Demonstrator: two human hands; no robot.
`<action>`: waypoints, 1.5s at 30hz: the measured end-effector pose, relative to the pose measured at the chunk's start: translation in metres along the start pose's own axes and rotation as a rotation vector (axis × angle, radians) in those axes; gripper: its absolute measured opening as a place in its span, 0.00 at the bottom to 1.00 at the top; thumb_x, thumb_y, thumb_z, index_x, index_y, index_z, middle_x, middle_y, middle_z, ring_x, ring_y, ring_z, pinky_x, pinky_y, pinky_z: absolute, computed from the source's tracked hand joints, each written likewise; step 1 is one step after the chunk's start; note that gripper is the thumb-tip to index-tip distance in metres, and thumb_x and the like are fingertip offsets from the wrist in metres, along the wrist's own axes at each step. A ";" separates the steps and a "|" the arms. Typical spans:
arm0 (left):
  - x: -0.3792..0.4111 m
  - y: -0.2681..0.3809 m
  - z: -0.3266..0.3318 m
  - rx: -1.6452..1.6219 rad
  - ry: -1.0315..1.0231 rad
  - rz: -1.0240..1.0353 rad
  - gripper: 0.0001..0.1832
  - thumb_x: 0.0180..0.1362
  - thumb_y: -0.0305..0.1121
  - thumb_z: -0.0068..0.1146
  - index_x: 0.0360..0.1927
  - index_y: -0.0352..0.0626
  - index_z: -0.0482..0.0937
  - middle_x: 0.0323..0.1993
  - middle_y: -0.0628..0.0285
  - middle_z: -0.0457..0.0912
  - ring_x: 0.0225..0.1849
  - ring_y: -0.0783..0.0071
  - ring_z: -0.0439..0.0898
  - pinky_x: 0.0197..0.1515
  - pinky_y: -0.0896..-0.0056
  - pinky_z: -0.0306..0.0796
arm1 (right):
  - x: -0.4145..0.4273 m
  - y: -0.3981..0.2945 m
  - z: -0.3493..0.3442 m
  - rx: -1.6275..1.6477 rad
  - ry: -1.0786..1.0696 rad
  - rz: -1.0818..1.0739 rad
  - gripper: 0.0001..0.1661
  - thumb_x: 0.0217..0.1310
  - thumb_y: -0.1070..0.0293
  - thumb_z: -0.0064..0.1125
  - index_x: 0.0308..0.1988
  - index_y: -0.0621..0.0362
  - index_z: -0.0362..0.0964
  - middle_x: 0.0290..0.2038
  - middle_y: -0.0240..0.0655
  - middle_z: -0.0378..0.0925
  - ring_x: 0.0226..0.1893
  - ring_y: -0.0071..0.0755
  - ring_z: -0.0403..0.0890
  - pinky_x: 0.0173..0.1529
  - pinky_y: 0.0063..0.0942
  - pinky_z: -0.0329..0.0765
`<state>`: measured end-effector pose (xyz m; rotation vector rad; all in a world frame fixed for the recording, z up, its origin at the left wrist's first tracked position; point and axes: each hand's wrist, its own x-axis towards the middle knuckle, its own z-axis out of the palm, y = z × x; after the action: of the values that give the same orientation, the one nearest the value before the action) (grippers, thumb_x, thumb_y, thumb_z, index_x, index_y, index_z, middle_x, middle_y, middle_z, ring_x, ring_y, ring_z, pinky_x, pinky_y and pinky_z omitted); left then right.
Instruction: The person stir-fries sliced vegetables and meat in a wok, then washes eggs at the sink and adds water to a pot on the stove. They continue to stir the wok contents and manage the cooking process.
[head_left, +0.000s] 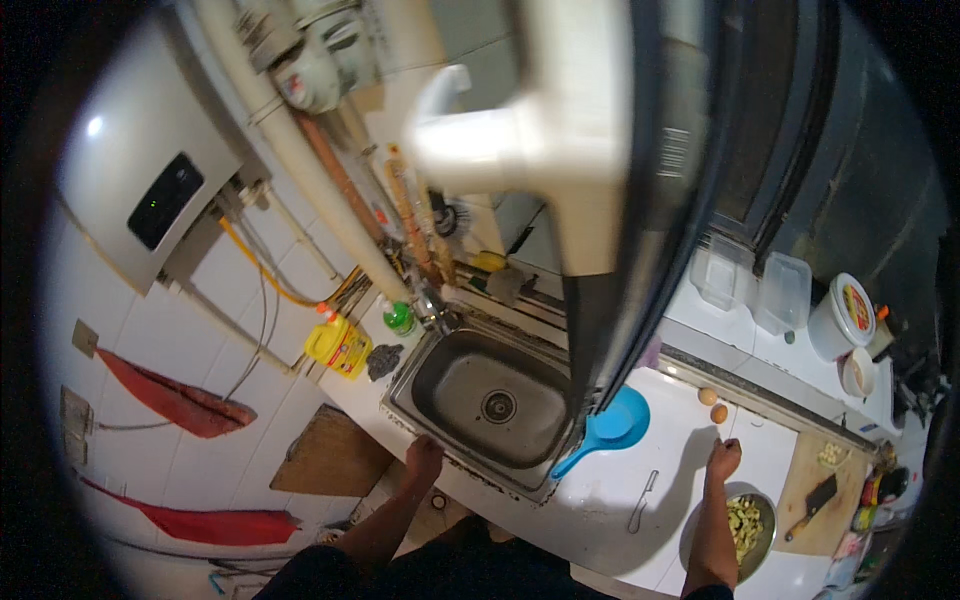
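Note:
My left hand (425, 456) is at the front left rim of the stainless steel sink (499, 446), fingers curled and nothing visible in them. My right hand (724, 459) is over the white counter (607, 517), closed with no object showing. Just beyond it lie two eggs, a paler egg (707, 396) and a brown egg (719, 414). Under my right forearm stands a metal bowl (766, 551) of chopped vegetable pieces (746, 525), partly hidden by the arm. A peeler (643, 501) lies on the counter between my hands.
A blue ladle (636, 420) rests by the sink's right side. A cleaver (821, 491) lies on a wooden cutting board (802, 517). A yellow detergent bottle (339, 345) stands left of the faucet (435, 311). A blurred white fixture (581, 135) juts across the upper view.

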<state>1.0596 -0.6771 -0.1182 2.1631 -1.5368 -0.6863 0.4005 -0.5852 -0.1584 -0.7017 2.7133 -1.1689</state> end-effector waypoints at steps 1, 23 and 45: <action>0.008 0.011 0.001 -0.208 -0.055 0.041 0.09 0.60 0.35 0.57 0.31 0.40 0.78 0.26 0.52 0.77 0.28 0.57 0.73 0.33 0.54 0.69 | -0.014 -0.014 -0.010 0.086 -0.037 -0.016 0.15 0.51 0.72 0.64 0.24 0.61 0.62 0.19 0.36 0.64 0.22 0.37 0.64 0.32 0.37 0.68; 0.136 -0.008 -0.033 -0.137 -0.305 0.164 0.14 0.53 0.45 0.65 0.33 0.45 0.82 0.29 0.57 0.84 0.32 0.53 0.82 0.40 0.54 0.74 | -0.434 -0.344 0.140 0.026 -0.857 -0.318 0.39 0.54 0.65 0.70 0.62 0.61 0.64 0.60 0.48 0.71 0.56 0.50 0.77 0.54 0.38 0.78; 0.043 -0.241 -0.490 -0.224 1.442 -0.161 0.39 0.53 0.44 0.69 0.62 0.32 0.66 0.57 0.45 0.70 0.60 0.53 0.68 0.65 0.57 0.60 | -0.595 -0.400 0.180 0.459 -1.526 -0.390 0.17 0.67 0.65 0.59 0.48 0.67 0.75 0.38 0.36 0.81 0.38 0.28 0.79 0.45 0.26 0.75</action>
<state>1.5459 -0.6229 0.1279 1.7735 -0.4577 0.6008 1.1264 -0.6743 -0.0496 -1.2938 1.0427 -0.6824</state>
